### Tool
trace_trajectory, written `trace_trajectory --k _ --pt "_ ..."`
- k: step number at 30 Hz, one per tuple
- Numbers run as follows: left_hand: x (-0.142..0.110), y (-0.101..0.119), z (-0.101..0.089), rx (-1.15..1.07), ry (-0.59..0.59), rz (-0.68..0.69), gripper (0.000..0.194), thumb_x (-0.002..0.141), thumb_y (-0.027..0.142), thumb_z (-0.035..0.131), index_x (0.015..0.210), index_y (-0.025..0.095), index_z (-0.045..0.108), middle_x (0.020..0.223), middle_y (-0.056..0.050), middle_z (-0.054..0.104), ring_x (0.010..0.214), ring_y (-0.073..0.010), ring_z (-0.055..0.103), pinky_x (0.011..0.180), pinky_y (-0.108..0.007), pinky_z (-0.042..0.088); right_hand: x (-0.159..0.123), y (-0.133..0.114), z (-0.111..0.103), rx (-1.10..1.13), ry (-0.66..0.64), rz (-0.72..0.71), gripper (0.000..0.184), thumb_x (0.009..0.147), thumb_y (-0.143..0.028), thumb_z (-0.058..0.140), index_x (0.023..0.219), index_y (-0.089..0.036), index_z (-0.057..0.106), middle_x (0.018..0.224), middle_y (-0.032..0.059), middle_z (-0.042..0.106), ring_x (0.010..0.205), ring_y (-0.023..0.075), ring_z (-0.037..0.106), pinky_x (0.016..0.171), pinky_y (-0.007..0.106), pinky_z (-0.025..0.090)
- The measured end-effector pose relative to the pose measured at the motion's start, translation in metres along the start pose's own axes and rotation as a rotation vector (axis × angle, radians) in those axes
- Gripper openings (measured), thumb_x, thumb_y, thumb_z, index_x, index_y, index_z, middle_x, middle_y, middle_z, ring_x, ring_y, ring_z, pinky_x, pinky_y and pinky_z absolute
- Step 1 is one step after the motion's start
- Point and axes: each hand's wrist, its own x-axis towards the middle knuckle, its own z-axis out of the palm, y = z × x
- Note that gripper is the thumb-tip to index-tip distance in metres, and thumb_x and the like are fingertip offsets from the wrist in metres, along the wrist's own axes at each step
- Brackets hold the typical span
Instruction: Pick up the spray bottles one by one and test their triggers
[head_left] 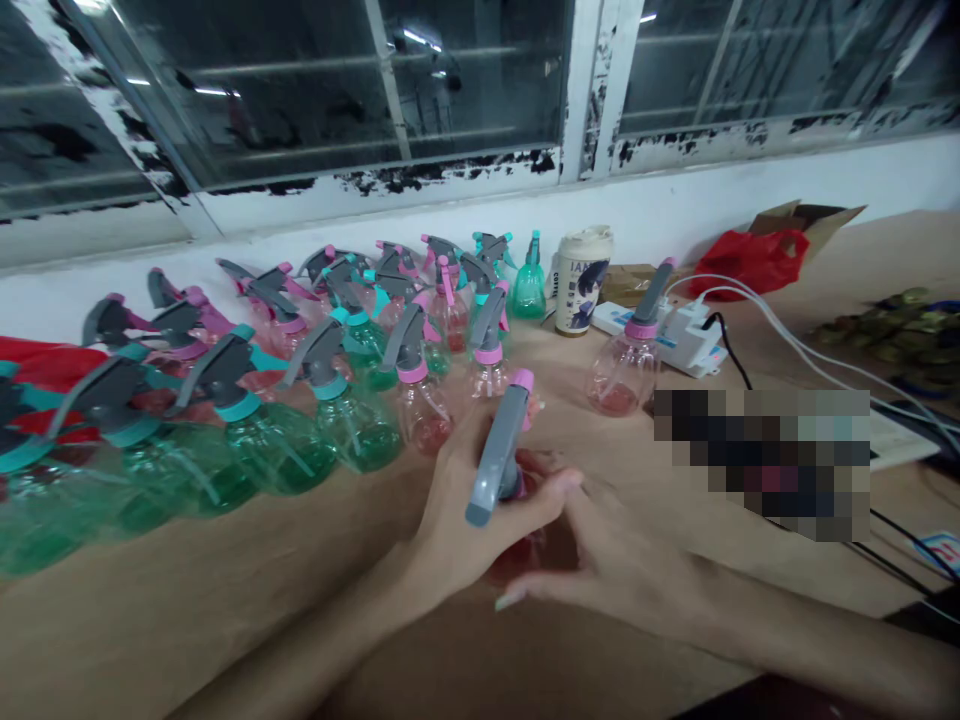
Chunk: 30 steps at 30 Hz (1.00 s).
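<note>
A clear pink spray bottle (517, 550) with a grey and pink trigger head (501, 450) stands upright in front of me. My left hand (469, 510) is wrapped around its neck, just under the head. Around the lower body from the right curves my right hand (600, 550), its thumb across the front and its fingertips meeting my left thumb; part of its grip is hidden. Just beyond my hands are more pink spray bottles (424, 410), and another pink one (619, 375) stands apart to the right.
Several green spray bottles (277, 445) line the table (315, 600) at left. Along the wall are a paper cup (581, 280), a white power strip (679, 340) with cables, and a red plastic bag (750, 262). A pile of small brownish pieces (892, 335) lies at far right.
</note>
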Motion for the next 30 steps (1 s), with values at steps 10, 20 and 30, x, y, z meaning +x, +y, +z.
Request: trace_trajectory --k 10,20,30 --pt "-0.001 -0.003 0.012 0.037 -0.076 0.042 0.086 0.065 0.033 0.074 0.133 0.021 0.024 0.135 -0.013 0.041 0.122 -0.0294 0.042 0.105 -0.049 0.032 -0.011 0.02 -0.026 -0.115 0.131 0.131 0.052 0.073 -0.048 0.061 0.112 -0.019 0.044 0.097 0.0103 0.063 0.087 0.0257 0.061 0.073 0.039 0.052" --pt "-0.052 -0.046 -0.008 0.288 -0.102 -0.116 0.022 0.084 0.019 0.052 0.105 0.026 0.048 0.107 -0.003 0.058 0.086 -0.0178 0.061 0.079 -0.039 0.051 0.025 0.076 -0.065 -0.57 0.276 0.146 0.068 0.07 -0.055 0.062 0.121 -0.015 0.045 0.111 0.0179 0.058 0.107 0.0383 0.052 0.085 0.053 0.044" --pt "-0.067 -0.071 -0.009 0.323 -0.061 -0.055 0.029 0.082 0.014 0.051 0.106 0.029 0.047 0.094 0.003 0.065 0.078 -0.0138 0.063 0.073 -0.03 0.052 0.063 0.059 -0.058 -0.764 0.262 0.374 0.054 0.071 -0.049 0.063 0.109 -0.013 0.051 0.097 0.0172 0.065 0.096 0.0358 0.058 0.067 0.044 0.049"
